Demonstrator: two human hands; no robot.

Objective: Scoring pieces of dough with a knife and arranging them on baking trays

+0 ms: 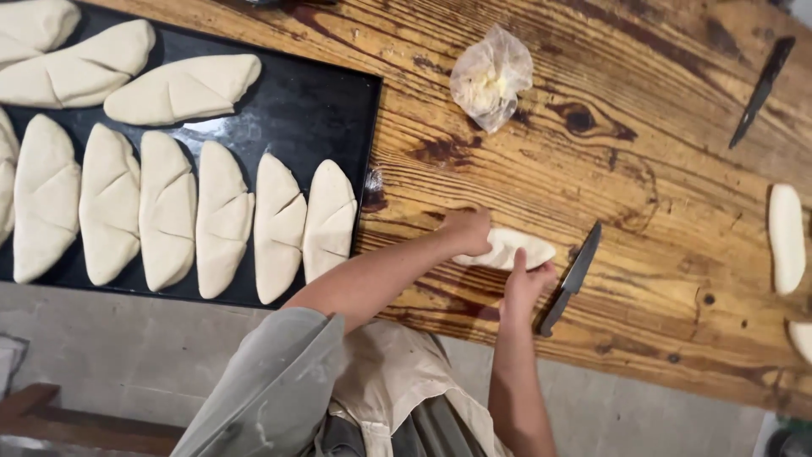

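Pale dough piece, elongated with tapered ends and a smooth surface, lies flat on the wooden table, just right of the black baking tray and just left of a dark-handled knife. Its long axis runs roughly left to right, slightly tilted. Left end and near edge are covered by the hands.

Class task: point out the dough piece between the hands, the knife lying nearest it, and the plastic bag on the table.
dough piece (518, 247), head view, on its bare top middle.
knife (582, 262), head view, on the blade.
plastic bag (491, 78), head view, on its crumpled middle.
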